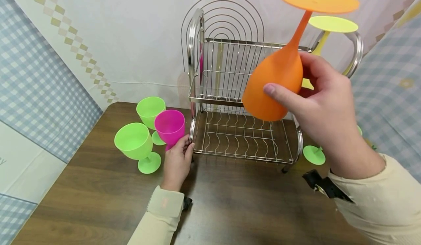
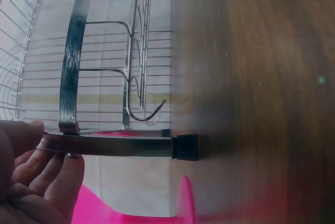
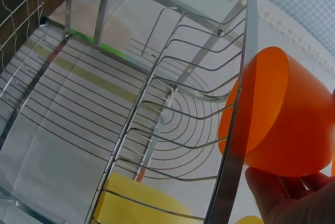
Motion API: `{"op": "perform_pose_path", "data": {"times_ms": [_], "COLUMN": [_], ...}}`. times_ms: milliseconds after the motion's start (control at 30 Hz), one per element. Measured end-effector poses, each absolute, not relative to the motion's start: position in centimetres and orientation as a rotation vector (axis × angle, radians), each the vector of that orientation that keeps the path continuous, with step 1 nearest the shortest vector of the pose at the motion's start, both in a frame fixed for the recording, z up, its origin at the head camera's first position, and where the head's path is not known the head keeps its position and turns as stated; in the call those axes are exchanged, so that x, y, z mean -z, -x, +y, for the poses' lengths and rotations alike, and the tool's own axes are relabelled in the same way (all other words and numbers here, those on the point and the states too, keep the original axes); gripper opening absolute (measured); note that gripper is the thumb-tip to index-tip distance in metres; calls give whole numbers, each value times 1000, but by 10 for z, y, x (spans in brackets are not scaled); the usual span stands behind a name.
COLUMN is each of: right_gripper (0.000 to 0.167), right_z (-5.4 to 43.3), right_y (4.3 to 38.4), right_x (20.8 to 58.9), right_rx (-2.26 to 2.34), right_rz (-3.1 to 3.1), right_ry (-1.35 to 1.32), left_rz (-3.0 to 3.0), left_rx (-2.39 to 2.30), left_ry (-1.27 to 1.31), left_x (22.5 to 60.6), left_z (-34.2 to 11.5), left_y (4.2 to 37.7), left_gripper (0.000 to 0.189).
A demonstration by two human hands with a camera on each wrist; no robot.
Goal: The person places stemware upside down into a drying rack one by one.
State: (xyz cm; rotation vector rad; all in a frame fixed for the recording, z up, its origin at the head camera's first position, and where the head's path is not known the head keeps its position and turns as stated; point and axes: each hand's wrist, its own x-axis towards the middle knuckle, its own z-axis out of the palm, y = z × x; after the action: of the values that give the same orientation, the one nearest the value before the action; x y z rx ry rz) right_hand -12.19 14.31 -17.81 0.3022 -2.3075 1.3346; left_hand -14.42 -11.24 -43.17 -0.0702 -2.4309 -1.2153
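Though hidden in head view, goblet interior (image 3: pixel 268 106) (right wrist); orange.

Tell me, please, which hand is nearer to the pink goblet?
The left. The left hand grips the rack close beside the pink goblet; the right hand is farther away, holding the orange goblet near the upper shelf's right end.

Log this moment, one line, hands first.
left hand: grips rack at left side | right hand: holds orange goblet mouth-down | yellow goblet: inverted in rack | pink goblet: upright left of rack
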Motion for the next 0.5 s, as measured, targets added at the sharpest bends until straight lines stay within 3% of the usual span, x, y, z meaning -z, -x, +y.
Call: {"op": "perform_pose_path", "data": {"times_ms": [500], "right_gripper": [58], "right_z": [144], "right_y": [131], "right_x": [176], "right_rx": [-1388], "right_rz": [-2303], "right_ry": [-291], "left_rz": [-2420], "left_rx": [1216], "left_ry": [84], "left_x": [432], "left_z": [-113], "left_y": [145], "left_gripper": [30]}}
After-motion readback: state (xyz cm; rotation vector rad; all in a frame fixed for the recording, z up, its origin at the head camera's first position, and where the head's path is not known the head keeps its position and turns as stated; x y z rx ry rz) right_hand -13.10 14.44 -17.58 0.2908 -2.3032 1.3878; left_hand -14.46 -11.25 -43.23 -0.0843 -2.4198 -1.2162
